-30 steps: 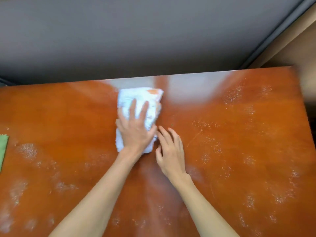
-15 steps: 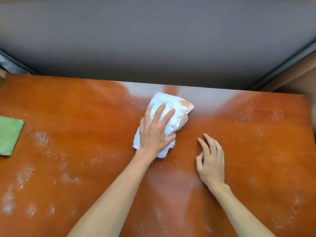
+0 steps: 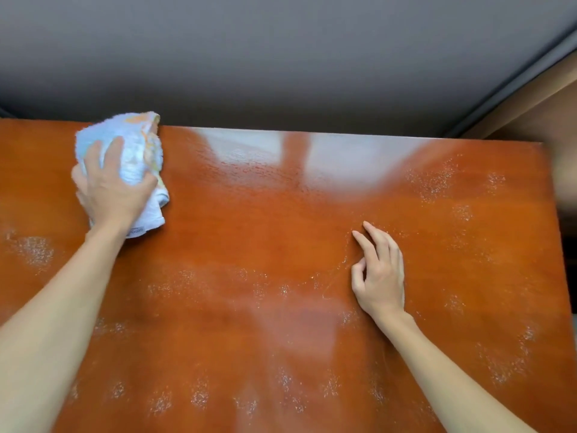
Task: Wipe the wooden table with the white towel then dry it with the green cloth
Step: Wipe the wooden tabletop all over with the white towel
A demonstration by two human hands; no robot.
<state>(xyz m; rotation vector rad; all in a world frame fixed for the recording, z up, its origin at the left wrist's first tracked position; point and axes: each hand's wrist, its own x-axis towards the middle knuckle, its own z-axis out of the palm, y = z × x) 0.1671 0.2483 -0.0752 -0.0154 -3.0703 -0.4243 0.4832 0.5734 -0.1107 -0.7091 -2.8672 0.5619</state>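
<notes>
The white towel (image 3: 137,151), bunched and with an orange print, lies at the far left of the glossy wooden table (image 3: 265,239), reaching its back edge. My left hand (image 3: 109,189) presses down on the towel and grips it. My right hand (image 3: 379,273) rests on the wood at centre right, fingers loosely curled and apart, holding nothing. Patches of water droplets speckle the table around both arms. The green cloth is out of view.
A grey wall (image 3: 281,57) rises right behind the table's back edge. The table's right edge (image 3: 559,245) drops off beside a brown wooden surface (image 3: 549,104) at the upper right.
My left hand has slid the towel leftward and toward the back edge. My right hand stayed resting on the table. The view shifted right, so the green cloth has left the frame.
</notes>
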